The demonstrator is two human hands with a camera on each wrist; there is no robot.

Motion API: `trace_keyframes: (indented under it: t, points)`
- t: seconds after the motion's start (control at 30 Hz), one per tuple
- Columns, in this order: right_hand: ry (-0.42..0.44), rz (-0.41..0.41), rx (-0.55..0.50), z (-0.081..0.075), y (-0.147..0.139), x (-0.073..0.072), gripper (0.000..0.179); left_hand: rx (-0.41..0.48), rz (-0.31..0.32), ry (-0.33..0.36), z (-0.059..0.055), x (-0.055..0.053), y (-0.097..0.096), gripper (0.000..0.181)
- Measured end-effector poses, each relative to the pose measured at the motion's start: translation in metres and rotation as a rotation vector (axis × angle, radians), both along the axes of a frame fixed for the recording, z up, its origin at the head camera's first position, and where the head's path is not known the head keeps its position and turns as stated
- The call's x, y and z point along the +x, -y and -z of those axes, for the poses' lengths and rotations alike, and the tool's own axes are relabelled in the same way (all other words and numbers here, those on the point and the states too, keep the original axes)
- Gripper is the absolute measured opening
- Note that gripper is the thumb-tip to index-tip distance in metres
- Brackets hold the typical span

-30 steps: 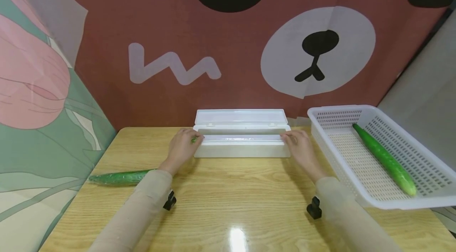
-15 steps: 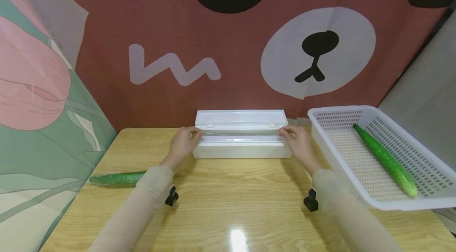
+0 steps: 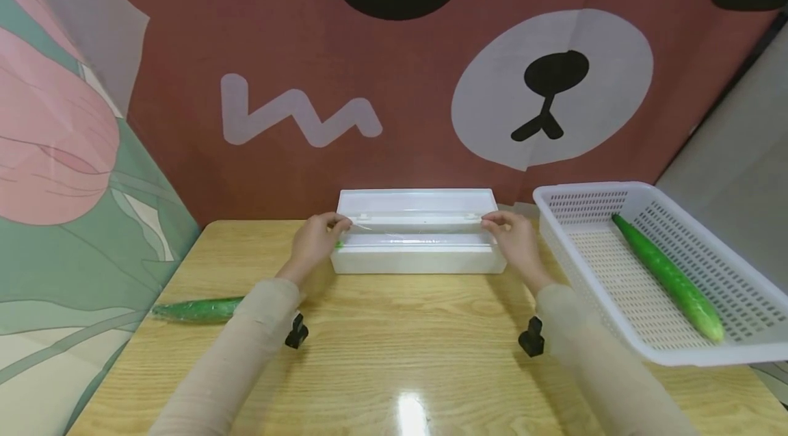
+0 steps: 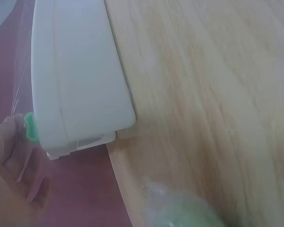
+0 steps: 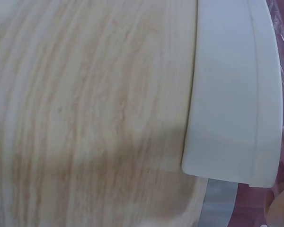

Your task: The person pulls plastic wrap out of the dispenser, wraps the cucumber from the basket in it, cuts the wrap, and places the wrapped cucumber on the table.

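A white cling film dispenser [image 3: 418, 261] stands at the table's back edge with its lid [image 3: 416, 201] tilted up and back. My left hand [image 3: 312, 243] pinches one corner of the cling film [image 4: 20, 80] between thumb and index finger, just above the box's left end. At the other end my right hand [image 3: 514, 242] pinches the opposite corner. The clear film stretches between the hands, above the roll's opening, its edge showing as a thin shiny line. Beside my left fingers, a green piece [image 4: 31, 127] sits at the box's left end.
A cucumber [image 3: 197, 310] wrapped in clear film lies at the table's left, partly behind the left sleeve. To the right stands a white perforated basket [image 3: 591, 313] holding an unwrapped cucumber [image 3: 667, 278]. A printed cloth [image 3: 418, 148] hangs right behind the table [image 3: 394, 340].
Both hands have risen slightly from the front of the dispenser toward its lid, drawing the cling film's edge up off the roll. The cucumbers and basket have stayed put.
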State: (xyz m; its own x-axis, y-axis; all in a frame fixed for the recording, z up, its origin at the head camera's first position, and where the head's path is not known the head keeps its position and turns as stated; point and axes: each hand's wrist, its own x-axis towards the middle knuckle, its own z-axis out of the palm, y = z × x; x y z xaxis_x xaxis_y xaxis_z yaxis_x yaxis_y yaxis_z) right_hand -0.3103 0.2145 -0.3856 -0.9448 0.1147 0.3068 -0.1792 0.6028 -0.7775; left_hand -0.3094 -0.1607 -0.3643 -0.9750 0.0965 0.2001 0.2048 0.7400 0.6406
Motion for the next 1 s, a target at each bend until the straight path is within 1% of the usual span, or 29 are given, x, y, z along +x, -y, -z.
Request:
trace_keyframes:
  t: [0.17,0.37,0.57,0.67,0.77,0.9,1.0]
  points:
    - [0.012,0.024,-0.011,-0.004,-0.001,-0.002,0.021,-0.028,0.013,-0.004,-0.003,0.0,0.003,0.028]
    - [-0.011,-0.006,-0.033,-0.008,-0.003,-0.004,0.02,-0.035,0.028,-0.014,-0.007,-0.001,0.006,0.026]
    - [0.011,-0.02,-0.036,-0.012,-0.004,-0.004,0.021,-0.015,0.031,0.032,-0.011,-0.002,0.006,0.029]
    - [0.015,-0.03,-0.039,-0.015,-0.005,-0.004,0.022,-0.006,0.027,0.043,-0.013,-0.002,0.006,0.029]
    - [0.009,-0.036,-0.053,-0.017,-0.005,-0.005,0.021,-0.013,0.02,0.033,-0.015,-0.003,0.005,0.029]
    - [-0.012,-0.032,-0.08,-0.019,-0.005,-0.007,0.021,-0.011,0.003,0.028,-0.016,-0.004,0.005,0.03]
    - [-0.002,-0.015,-0.114,-0.02,-0.005,-0.009,0.021,0.005,-0.005,0.04,-0.017,-0.004,0.005,0.033]
